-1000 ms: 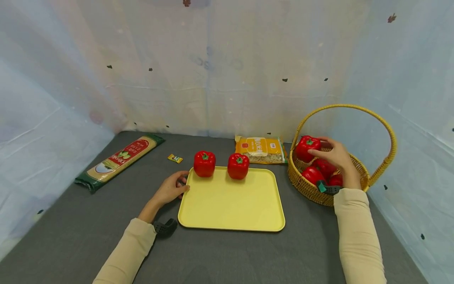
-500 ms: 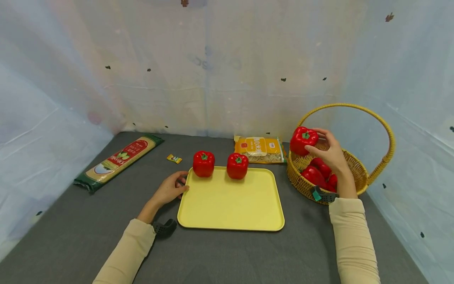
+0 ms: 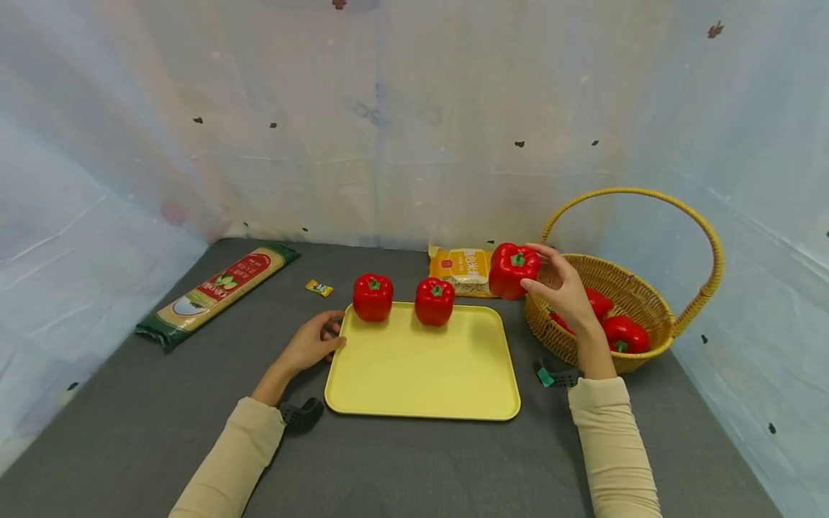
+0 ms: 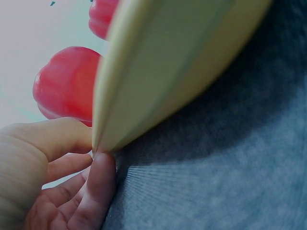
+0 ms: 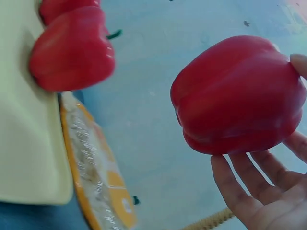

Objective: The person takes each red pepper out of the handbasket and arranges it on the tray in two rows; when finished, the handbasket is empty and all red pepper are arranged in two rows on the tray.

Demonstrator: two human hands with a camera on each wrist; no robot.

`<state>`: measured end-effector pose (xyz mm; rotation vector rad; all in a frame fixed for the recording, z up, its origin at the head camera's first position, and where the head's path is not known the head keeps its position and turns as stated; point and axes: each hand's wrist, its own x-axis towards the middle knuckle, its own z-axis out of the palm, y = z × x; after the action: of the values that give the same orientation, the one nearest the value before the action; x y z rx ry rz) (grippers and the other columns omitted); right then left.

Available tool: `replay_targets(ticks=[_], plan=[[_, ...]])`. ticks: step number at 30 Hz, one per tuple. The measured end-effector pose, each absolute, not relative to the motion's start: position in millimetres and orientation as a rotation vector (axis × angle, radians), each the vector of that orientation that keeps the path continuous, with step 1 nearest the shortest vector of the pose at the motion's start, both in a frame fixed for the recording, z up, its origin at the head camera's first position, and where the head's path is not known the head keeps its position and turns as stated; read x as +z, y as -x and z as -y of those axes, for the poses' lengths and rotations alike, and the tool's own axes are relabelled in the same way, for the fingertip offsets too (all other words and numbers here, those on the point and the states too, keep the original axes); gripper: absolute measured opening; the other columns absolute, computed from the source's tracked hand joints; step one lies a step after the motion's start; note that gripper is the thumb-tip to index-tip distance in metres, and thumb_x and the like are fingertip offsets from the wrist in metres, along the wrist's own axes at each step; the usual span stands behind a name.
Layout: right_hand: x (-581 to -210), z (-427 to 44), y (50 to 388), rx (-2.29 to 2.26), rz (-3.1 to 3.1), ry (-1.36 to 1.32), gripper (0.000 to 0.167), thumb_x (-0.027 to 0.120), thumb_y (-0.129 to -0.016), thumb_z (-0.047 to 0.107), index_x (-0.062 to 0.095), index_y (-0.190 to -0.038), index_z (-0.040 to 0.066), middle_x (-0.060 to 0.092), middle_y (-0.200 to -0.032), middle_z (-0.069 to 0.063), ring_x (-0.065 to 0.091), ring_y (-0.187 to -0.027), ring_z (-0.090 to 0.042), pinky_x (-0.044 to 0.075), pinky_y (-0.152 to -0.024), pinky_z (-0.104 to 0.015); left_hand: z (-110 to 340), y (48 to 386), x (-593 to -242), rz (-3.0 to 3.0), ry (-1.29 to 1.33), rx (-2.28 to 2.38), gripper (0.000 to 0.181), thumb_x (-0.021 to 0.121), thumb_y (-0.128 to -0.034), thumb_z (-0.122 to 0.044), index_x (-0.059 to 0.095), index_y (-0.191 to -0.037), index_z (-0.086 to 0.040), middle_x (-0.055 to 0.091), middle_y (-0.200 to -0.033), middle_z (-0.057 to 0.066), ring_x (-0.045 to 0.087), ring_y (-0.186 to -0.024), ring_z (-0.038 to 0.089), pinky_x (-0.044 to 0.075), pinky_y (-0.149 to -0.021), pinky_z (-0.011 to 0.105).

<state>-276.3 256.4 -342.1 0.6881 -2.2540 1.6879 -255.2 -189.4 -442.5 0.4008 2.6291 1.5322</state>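
Observation:
My right hand (image 3: pixel 563 291) holds a red bell pepper (image 3: pixel 514 270) in the air between the yellow tray (image 3: pixel 421 374) and the wicker basket (image 3: pixel 635 288). In the right wrist view, fingertips and thumb grip this bell pepper (image 5: pixel 235 96) from opposite sides. At the tray's left edge, my left hand (image 3: pixel 314 342) pinches the rim. The left wrist view shows its fingers (image 4: pixel 98 191) against the tray rim (image 4: pixel 103 110). Two more red peppers, a left one (image 3: pixel 373 298) and a right one (image 3: pixel 435 302), stand upright along the tray's far edge.
Several red peppers (image 3: pixel 625 334) lie in the basket, partly hidden by my right arm; its tall handle arches above. A yellow grain packet (image 3: pixel 461 270) lies behind the tray. Further left are a small yellow sachet (image 3: pixel 319 288) and a long green-and-tan package (image 3: pixel 216 291).
My right hand has lifted the bell pepper out of the basket and carried it left, in front of the grain packet. A pepper in the basket has shifted. The left hand stays put.

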Motion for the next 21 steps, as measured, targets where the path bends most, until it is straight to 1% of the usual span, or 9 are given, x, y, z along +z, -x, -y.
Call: replay_targets(ticks=[6, 10, 12, 18, 21], plan=[[-355.4, -245.2, 278.0, 1.741, 2.287, -0.719, 0.060, 0.063, -0.084, 0.000, 0.040, -0.139, 0.007, 0.048, -0.128, -0.010, 0.049, -0.109, -0.018, 0.051, -0.080, -0.021, 189.8, 255.0, -441.7, -2.636, -0.399, 1.520, 0.052, 0.063, -0.0876, -0.006, 0.042, -0.134, 0.003, 0.052, -0.099, 0.016, 0.052, -0.065, 0.020, 0.052, -0.050, 0.031], [-359.9, -239.9, 280.6, 1.727, 2.330, -0.725, 0.062, 0.063, -0.084, -0.002, 0.037, -0.140, 0.005, 0.044, -0.133, -0.017, 0.047, -0.112, -0.022, 0.050, -0.082, -0.022, 189.2, 254.7, -441.8, -2.637, -0.397, 1.528, 0.051, 0.063, -0.0872, -0.005, 0.043, -0.134, 0.003, 0.052, -0.099, 0.016, 0.052, -0.065, 0.020, 0.052, -0.050, 0.031], [-361.2, -237.5, 280.8, 1.706, 2.368, -0.711, 0.062, 0.063, -0.084, -0.002, 0.037, -0.140, 0.005, 0.043, -0.134, -0.019, 0.047, -0.113, -0.026, 0.049, -0.082, -0.021, 189.0, 254.7, -441.9, -2.635, -0.396, 1.532, 0.051, 0.063, -0.0871, -0.005, 0.043, -0.134, 0.003, 0.052, -0.099, 0.016, 0.052, -0.065, 0.021, 0.052, -0.050, 0.031], [-354.6, -225.1, 268.2, 1.670, 2.450, -0.705, 0.061, 0.062, -0.087, 0.000, 0.033, -0.140, -0.002, 0.040, -0.136, -0.026, 0.047, -0.112, -0.039, 0.049, -0.080, -0.021, 189.1, 255.3, -442.7, -2.634, -0.395, 1.531, 0.051, 0.063, -0.0872, -0.005, 0.043, -0.134, 0.003, 0.052, -0.099, 0.016, 0.051, -0.066, 0.021, 0.052, -0.051, 0.031], [-355.3, -221.9, 266.1, 1.671, 2.492, -0.701, 0.062, 0.061, -0.088, 0.001, 0.031, -0.142, -0.002, 0.039, -0.137, -0.026, 0.047, -0.113, -0.043, 0.051, -0.083, -0.027, 189.4, 255.5, -442.8, -2.634, -0.397, 1.531, 0.051, 0.063, -0.0872, -0.005, 0.042, -0.134, 0.003, 0.051, -0.099, 0.016, 0.051, -0.066, 0.021, 0.052, -0.051, 0.031]])
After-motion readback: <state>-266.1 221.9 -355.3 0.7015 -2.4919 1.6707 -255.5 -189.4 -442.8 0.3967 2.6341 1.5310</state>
